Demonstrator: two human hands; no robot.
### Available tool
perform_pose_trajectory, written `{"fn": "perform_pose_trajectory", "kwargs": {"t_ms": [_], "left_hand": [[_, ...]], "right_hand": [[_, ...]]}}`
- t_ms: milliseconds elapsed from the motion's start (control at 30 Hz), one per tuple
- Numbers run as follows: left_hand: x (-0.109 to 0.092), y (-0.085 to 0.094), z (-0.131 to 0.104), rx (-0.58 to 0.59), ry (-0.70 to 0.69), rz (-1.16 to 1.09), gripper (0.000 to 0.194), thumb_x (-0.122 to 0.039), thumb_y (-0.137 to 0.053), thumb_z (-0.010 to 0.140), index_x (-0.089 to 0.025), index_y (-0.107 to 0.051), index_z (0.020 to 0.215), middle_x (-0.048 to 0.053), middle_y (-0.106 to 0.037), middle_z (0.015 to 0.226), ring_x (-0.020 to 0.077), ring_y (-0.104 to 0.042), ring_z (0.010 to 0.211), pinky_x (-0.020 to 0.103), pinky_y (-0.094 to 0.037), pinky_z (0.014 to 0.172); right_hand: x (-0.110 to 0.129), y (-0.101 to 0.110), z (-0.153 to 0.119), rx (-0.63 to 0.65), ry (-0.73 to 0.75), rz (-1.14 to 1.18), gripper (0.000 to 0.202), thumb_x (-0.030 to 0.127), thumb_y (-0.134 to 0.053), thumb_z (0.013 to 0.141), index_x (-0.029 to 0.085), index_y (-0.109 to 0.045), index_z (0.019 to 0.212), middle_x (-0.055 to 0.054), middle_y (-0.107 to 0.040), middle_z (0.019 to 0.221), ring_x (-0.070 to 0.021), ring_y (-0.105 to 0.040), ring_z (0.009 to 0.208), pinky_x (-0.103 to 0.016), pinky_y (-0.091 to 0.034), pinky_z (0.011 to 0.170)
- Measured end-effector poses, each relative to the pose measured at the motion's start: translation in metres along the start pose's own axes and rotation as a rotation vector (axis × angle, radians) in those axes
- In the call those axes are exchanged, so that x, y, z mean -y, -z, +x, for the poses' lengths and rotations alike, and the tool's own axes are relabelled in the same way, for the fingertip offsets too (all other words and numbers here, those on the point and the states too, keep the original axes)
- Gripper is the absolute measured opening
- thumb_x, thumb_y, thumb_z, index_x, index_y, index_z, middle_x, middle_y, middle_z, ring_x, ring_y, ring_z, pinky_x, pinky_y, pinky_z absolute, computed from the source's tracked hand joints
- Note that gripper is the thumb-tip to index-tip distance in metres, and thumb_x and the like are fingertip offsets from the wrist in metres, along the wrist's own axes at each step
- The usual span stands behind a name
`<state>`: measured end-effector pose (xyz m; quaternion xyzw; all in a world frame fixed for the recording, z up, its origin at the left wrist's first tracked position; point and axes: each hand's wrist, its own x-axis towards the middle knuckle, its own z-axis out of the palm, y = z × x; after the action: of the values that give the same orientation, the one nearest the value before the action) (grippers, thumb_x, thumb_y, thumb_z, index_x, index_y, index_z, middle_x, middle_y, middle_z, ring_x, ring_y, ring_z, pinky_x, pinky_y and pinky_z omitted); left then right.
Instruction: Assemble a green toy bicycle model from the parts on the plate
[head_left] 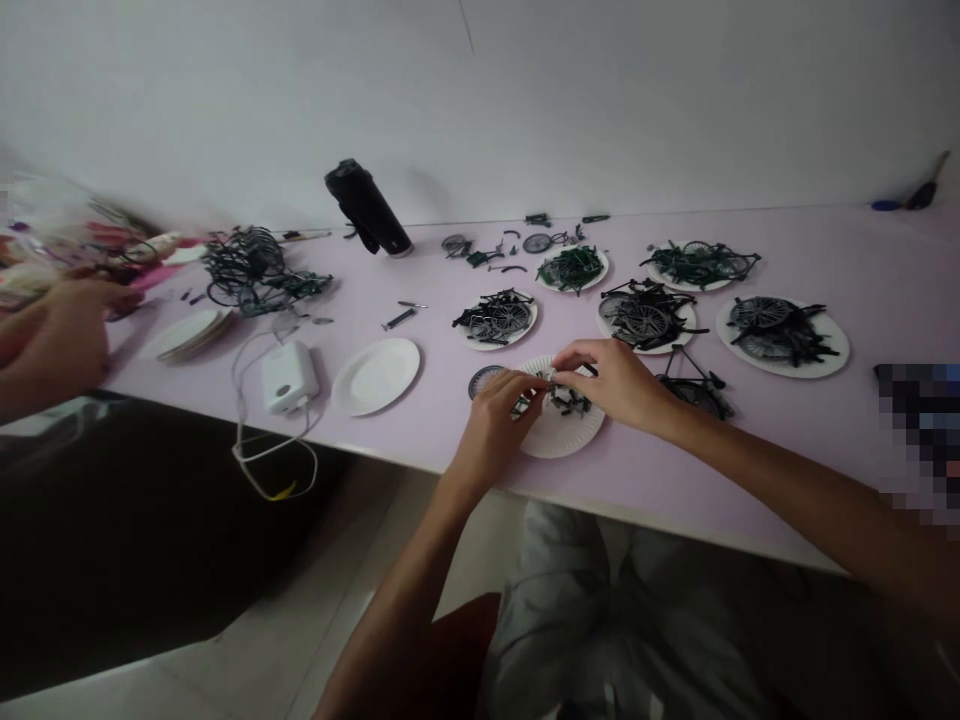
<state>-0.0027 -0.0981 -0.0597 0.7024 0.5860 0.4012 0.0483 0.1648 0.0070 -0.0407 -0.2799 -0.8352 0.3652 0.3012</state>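
My left hand [496, 415] and my right hand [616, 382] meet over a white paper plate [559, 442] near the table's front edge. Fingers of both hands are pinched together at a tiny part, too small and too covered to name. Small dark green pieces [570, 403] lie on the plate under my fingers. Just left of my left hand, a small spoked wheel [484, 380] pokes out at the plate's edge. Close to my right wrist lies a dark miniature bicycle part with a wheel [694, 393].
Several plates of miniature bicycle parts stand behind, such as a plate of frames and wheels [821, 350]. Leftward are a bare plate [376, 377], a white charger [289, 378] with cable, a black bottle [367, 207] and a bicycle pile [251, 268]. Another person's hand [64, 325] is far left.
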Motion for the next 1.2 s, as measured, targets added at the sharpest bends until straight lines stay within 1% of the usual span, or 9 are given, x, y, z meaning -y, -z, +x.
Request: {"fn": "perform_pose_trajectory", "kwargs": {"t_ms": [167,367,433,567,700,833,967,1067,1200], "left_hand": [[-0.008,-0.009,-0.003,-0.025,0.141,-0.137,0.008,-0.020,-0.066,0.087,-0.020,-0.066,0.095,0.001,-0.073,0.089,0.0152,-0.067,0.080,0.028,-0.052,0.076],[-0.014,-0.014,0.002,-0.041,0.398,-0.532,0.033,-0.028,-0.074,0.080,-0.020,-0.052,0.104,0.001,-0.073,0.080,0.0150,-0.070,0.074,0.022,-0.046,0.059],[-0.015,-0.011,0.004,-0.073,0.418,-0.553,0.035,-0.026,-0.075,0.078,-0.020,-0.051,0.103,0.001,-0.073,0.081,0.0142,-0.069,0.075,0.021,-0.045,0.060],[-0.016,-0.006,0.006,-0.105,0.386,-0.508,0.034,-0.023,-0.076,0.078,-0.020,-0.051,0.102,0.001,-0.072,0.083,0.0134,-0.066,0.075,0.021,-0.042,0.059],[-0.017,-0.009,0.004,-0.187,0.304,-0.499,0.032,-0.020,-0.076,0.080,-0.021,-0.052,0.101,-0.001,-0.070,0.085,0.0120,-0.065,0.074,0.023,-0.045,0.065],[-0.019,-0.016,0.001,-0.247,0.195,-0.265,0.031,-0.014,-0.078,0.079,-0.021,-0.054,0.098,-0.002,-0.068,0.092,0.0098,-0.063,0.073,0.026,-0.045,0.074],[-0.020,-0.018,0.002,-0.350,0.048,-0.063,0.028,-0.015,-0.077,0.082,-0.020,-0.054,0.098,0.000,-0.063,0.092,0.0138,-0.062,0.083,0.028,-0.046,0.076],[-0.018,-0.016,0.003,-0.329,-0.112,0.132,0.017,-0.018,-0.073,0.088,-0.020,-0.059,0.098,0.005,-0.062,0.102,0.0186,-0.060,0.096,0.033,-0.045,0.082],[-0.016,-0.014,0.002,-0.249,-0.217,0.304,0.009,-0.022,-0.071,0.090,-0.022,-0.065,0.096,0.005,-0.066,0.106,0.0194,-0.060,0.093,0.036,-0.041,0.083]], "right_hand": [[0.001,-0.002,0.003,-0.072,-0.063,0.164,0.008,0.020,-0.072,0.079,0.017,-0.074,0.086,-0.005,-0.077,0.086,-0.0184,-0.071,0.086,-0.028,-0.050,0.078],[0.009,-0.006,0.000,-0.123,-0.148,0.295,0.019,0.023,-0.074,0.077,0.016,-0.076,0.095,-0.005,-0.076,0.082,-0.0173,-0.068,0.079,-0.028,-0.047,0.073],[0.012,-0.007,-0.001,-0.134,-0.174,0.337,0.019,0.023,-0.074,0.077,0.016,-0.076,0.095,-0.005,-0.076,0.082,-0.0167,-0.066,0.078,-0.028,-0.047,0.072],[0.018,-0.011,-0.003,-0.152,-0.226,0.442,0.015,0.022,-0.074,0.076,0.016,-0.076,0.089,-0.004,-0.074,0.085,-0.0138,-0.062,0.076,-0.025,-0.045,0.067],[0.023,-0.013,-0.005,-0.163,-0.337,0.585,0.013,0.026,-0.073,0.077,0.016,-0.072,0.085,0.001,-0.063,0.069,-0.0073,-0.047,0.054,-0.023,-0.034,0.049],[0.027,-0.012,-0.007,-0.148,-0.487,0.766,0.020,0.032,-0.073,0.078,0.018,-0.061,0.085,0.007,-0.051,0.059,-0.0030,-0.029,0.041,-0.022,-0.020,0.039],[0.031,-0.012,-0.008,-0.120,-0.605,0.906,0.025,0.030,-0.074,0.077,0.019,-0.055,0.087,0.010,-0.047,0.057,-0.0019,-0.025,0.040,-0.020,-0.015,0.038],[0.033,-0.014,-0.010,-0.103,-0.652,0.968,0.025,0.028,-0.075,0.077,0.018,-0.054,0.087,0.010,-0.045,0.056,-0.0020,-0.027,0.040,-0.019,-0.015,0.038],[0.034,-0.015,-0.012,-0.103,-0.680,1.003,0.027,0.027,-0.077,0.076,0.019,-0.054,0.087,0.011,-0.045,0.054,-0.0017,-0.028,0.040,-0.019,-0.015,0.038]]}}
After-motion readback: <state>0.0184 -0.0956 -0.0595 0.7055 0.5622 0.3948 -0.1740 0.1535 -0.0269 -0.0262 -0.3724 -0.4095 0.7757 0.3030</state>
